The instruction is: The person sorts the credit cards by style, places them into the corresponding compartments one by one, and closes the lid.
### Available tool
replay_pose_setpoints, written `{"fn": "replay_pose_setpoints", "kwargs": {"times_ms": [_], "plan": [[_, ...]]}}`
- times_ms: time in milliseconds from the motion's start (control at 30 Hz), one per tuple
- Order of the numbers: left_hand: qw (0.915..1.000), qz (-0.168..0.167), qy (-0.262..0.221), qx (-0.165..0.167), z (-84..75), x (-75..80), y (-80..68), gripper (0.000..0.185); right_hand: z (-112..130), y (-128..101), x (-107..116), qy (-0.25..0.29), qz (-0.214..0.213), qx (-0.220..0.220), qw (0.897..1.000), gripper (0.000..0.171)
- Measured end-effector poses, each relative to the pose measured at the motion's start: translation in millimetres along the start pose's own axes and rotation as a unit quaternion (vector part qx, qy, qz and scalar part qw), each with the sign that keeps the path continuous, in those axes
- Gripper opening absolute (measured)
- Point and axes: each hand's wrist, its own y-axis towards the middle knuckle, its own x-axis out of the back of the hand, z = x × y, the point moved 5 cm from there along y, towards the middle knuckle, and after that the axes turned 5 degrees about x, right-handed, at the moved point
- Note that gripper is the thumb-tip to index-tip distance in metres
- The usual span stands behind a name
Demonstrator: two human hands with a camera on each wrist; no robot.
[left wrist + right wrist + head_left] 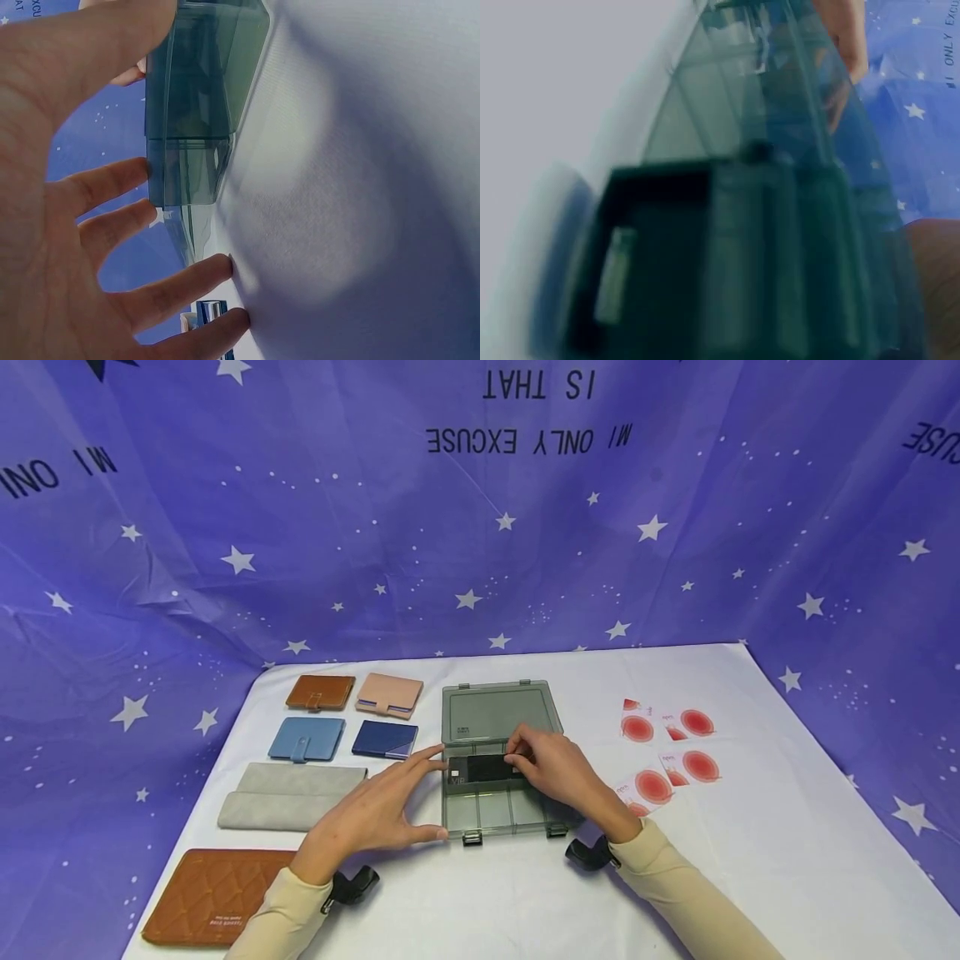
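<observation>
Head view – progress: a dark card (487,767) lies in the long upper slot of the open green organizer box (501,768) at mid-frame; the right hand (558,768) pinches the card's right end, not yet let go. I judge one card nearly seated and four red-dotted cards (670,747) right of the box still to go.
Head view – left hand (375,814): fingers spread and straight, thumb and forefinger bracing the box's left wall.
Head view – room: five small wallets and pouches (341,718) sit left of the box, a quilted brown pouch (210,897) at lower left; bare counter (787,843) runs right and toward the near edge – ample space there.
Left wrist view: straight fingers (112,225) reach the box's corner (187,161); white counter fills the right of the frame.
Right wrist view: blurred; the box's dividers (780,255) fill the frame, so the grip cannot be judged here.
</observation>
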Motion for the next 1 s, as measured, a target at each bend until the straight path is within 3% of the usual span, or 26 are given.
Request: {"fn": "replay_pose_setpoints", "kwargs": {"times_ms": [467, 667, 800, 1000], "plan": [[1.0000, 0.000, -0.004, 0.007, -0.1, 0.4, -0.5, 0.092, 9.9, -3.5, -16.2, -0.090, 0.049, 0.010, 0.995, 0.023], [0.9999, 0.004, -0.006, 0.011, 0.0, 0.7, -0.3, 0.091, 16.7, -3.7, -14.3, -0.081, 0.070, 0.030, 0.994, 0.027], [0.9999, 0.005, -0.007, 0.010, 0.1, -0.1, -0.5, 0.091, 12.1, -2.5, -0.2, -0.056, 0.071, 0.027, 0.996, 0.030], [1.0000, 0.000, -0.002, 0.005, 0.4, -1.1, -1.1, 0.089, -19.0, -1.8, 45.5, -0.005, 0.006, 0.026, 1.000, 0.029]]}}
